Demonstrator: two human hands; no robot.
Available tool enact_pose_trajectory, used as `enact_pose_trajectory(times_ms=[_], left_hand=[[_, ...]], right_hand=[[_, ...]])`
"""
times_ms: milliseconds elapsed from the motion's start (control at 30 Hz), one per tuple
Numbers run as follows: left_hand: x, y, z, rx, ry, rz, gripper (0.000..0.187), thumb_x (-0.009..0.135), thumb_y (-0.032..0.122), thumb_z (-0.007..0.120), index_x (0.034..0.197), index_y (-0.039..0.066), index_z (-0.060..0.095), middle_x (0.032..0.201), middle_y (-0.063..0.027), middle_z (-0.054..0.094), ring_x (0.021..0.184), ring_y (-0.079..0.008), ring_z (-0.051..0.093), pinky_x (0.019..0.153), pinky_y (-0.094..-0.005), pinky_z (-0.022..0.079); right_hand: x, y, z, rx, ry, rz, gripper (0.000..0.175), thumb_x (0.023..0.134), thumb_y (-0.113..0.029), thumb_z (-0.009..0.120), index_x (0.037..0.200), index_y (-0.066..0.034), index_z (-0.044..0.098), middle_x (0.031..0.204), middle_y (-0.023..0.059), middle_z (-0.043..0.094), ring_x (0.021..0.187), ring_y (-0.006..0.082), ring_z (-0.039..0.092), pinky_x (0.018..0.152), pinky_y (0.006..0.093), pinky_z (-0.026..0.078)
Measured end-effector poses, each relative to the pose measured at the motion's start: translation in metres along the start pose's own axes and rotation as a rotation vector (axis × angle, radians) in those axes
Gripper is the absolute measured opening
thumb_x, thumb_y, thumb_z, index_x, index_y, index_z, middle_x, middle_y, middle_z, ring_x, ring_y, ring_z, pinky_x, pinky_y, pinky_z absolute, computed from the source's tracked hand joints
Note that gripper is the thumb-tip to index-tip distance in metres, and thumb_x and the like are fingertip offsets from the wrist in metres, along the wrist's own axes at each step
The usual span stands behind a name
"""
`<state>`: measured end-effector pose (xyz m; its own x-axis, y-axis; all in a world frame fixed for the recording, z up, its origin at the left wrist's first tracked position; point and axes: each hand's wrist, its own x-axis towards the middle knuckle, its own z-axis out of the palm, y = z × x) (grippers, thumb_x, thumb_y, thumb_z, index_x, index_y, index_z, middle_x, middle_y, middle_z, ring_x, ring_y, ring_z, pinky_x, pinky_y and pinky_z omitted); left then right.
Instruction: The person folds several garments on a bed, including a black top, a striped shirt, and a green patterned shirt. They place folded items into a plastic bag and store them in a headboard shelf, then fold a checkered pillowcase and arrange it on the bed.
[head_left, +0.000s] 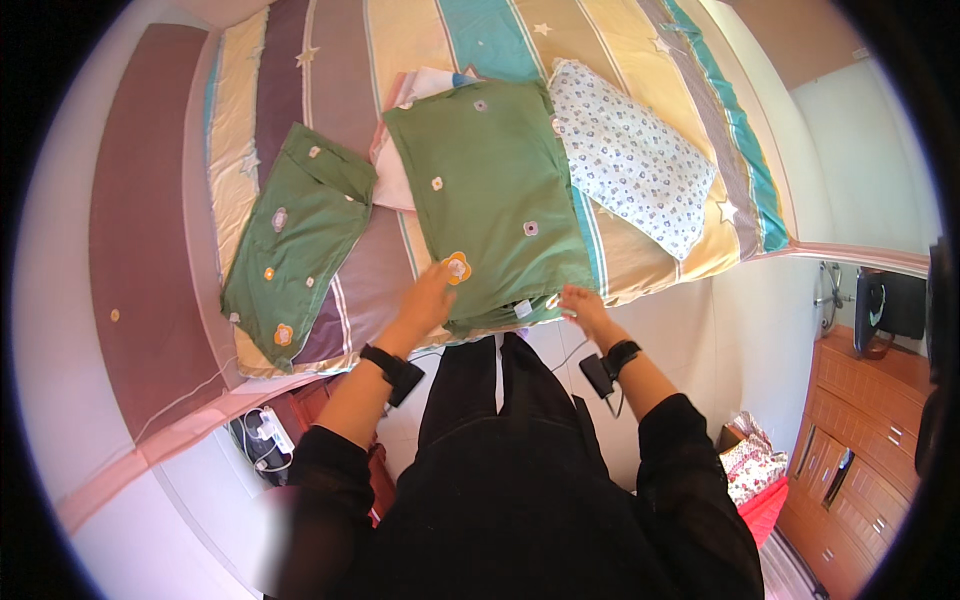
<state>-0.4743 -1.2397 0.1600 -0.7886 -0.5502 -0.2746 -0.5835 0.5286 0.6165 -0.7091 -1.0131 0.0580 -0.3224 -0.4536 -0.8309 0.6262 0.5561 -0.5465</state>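
Note:
A green flowered pillowcase (495, 180) lies spread flat on a bed with a striped, star-patterned cover (337, 75). My left hand (429, 300) is at its lower left edge, fingers loosely bent beside an orange flower; whether it touches the cloth is unclear. At the lower right corner is my right hand (583, 306), its fingers curled close to the hem; a grip on the fabric cannot be made out. Between the hands the near end gapes a little, showing a white tag (523, 308). A folded green flowered cloth (300, 240) lies to the left, and a white small-patterned cloth (630, 157) to the right.
Pinkish-white cloth (394, 176) shows under the pillowcase's left side. A pink frame rail (180, 424) borders the bed. A power strip (277, 430) with cables sits low at left. At right stand a wooden cabinet (855, 420) and a bundle of flowered fabric (754, 469).

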Motion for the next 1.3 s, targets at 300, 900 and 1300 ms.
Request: enact_pose_trajectory(times_ms=[300, 900, 1300], left_hand=[[0.009, -0.034, 0.160, -0.113, -0.171, 0.340, 0.028, 0.080, 0.003, 0.052, 0.107, 0.002, 0.058, 0.105, -0.0164, 0.056, 0.102, -0.0334, 0.053, 0.087, -0.0401, 0.044], [0.055, -0.015, 0.242, 0.189, -0.345, 0.343, 0.012, 0.072, 0.008, 0.055, 0.071, 0.004, 0.066, 0.096, -0.0131, 0.055, 0.089, -0.0302, 0.057, 0.076, -0.0385, 0.050], [0.049, 0.009, 0.262, 0.205, -0.436, 0.453, 0.042, 0.078, 0.010, 0.052, 0.120, 0.010, 0.054, 0.085, -0.0064, 0.058, 0.086, -0.0257, 0.057, 0.073, -0.0379, 0.044]], right_hand=[[0.073, 0.074, 0.024, 0.212, 0.003, 0.206, 0.042, 0.084, -0.004, 0.055, 0.124, -0.0065, 0.043, 0.112, 0.0085, 0.055, 0.097, 0.0210, 0.056, 0.082, 0.0385, 0.045], [0.082, 0.075, -0.002, -1.505, 0.257, -0.170, 0.017, 0.077, -0.014, 0.056, 0.073, -0.0022, 0.067, 0.079, 0.0203, 0.065, 0.079, 0.0349, 0.065, 0.069, 0.0389, 0.053], [0.110, 0.074, -0.024, -1.438, 0.247, 0.159, 0.048, 0.078, -0.025, 0.063, 0.120, -0.0046, 0.053, 0.125, 0.0158, 0.051, 0.110, 0.0297, 0.055, 0.086, 0.0380, 0.050]])
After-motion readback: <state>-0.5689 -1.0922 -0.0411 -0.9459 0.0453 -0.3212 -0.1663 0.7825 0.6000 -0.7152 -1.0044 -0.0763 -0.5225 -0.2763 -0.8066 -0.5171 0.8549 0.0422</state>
